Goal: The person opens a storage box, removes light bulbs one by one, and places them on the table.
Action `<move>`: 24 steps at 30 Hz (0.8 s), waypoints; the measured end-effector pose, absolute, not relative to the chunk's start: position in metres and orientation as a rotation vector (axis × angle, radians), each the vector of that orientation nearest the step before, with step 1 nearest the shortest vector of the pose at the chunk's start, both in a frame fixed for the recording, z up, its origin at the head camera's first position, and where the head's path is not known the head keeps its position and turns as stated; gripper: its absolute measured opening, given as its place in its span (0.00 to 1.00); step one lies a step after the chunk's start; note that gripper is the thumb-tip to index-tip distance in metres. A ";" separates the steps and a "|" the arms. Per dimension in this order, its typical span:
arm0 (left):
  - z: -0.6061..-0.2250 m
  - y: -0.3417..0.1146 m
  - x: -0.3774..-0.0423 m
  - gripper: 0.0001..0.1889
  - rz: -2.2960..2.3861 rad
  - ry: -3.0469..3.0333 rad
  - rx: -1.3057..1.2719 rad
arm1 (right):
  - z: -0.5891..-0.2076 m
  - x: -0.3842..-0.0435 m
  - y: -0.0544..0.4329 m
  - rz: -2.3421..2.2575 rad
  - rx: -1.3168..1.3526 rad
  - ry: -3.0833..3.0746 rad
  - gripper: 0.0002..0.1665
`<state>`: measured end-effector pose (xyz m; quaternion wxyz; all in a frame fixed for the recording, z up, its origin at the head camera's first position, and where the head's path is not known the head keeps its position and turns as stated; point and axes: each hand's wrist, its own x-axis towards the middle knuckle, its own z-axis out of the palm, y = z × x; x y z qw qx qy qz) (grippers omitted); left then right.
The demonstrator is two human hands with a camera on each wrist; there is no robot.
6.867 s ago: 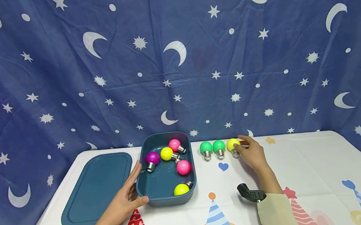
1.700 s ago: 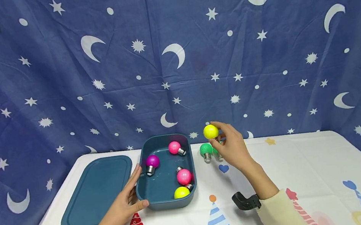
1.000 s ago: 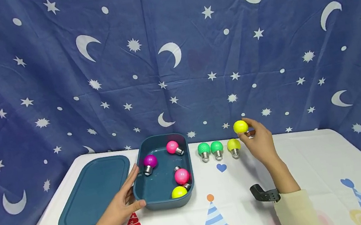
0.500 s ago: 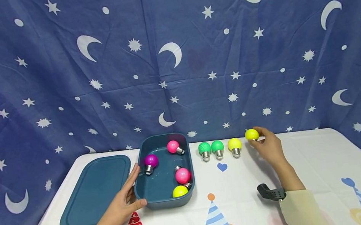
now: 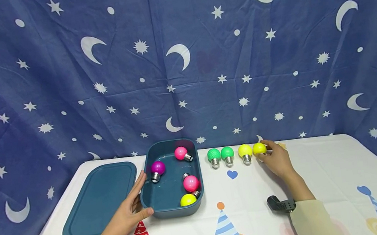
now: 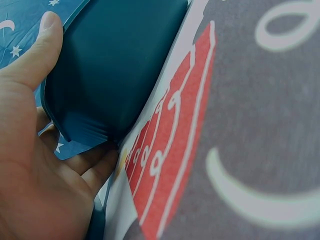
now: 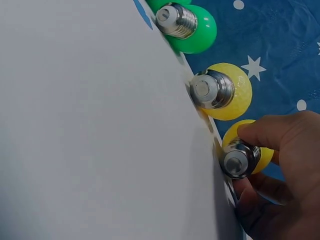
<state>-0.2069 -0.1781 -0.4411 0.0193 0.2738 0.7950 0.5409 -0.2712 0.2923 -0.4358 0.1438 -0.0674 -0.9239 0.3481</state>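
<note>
My right hand (image 5: 277,161) pinches a yellow light bulb (image 5: 259,148) at the right end of a row on the white table. In the right wrist view, thumb and fingers lie on either side of that bulb, its metal screw base toward the camera. Left of it in the row lie another yellow bulb (image 5: 245,151) and two green bulbs (image 5: 213,155). My left hand (image 5: 127,216) rests against the front left corner of a dark teal box (image 5: 174,212), fingers along its side, thumb at its front. Inside are two pink bulbs (image 5: 191,183), a purple one (image 5: 158,168) and a yellow one (image 5: 187,200).
A flat teal lid (image 5: 100,202) lies left of the box. Behind the table hangs a blue curtain (image 5: 215,101) with moons and stars. The white tablecloth (image 5: 329,166) carries printed party hats and a blue heart.
A yellow bulb left the box and now sits with the row. Since half a second ago, my right hand has lowered it and moved it left, closer to the other yellow bulb. The left hand stayed put.
</note>
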 end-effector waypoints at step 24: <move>-0.440 -0.178 -0.206 0.48 1.685 2.461 0.858 | -0.426 -0.268 0.293 0.971 -0.186 -2.710 0.32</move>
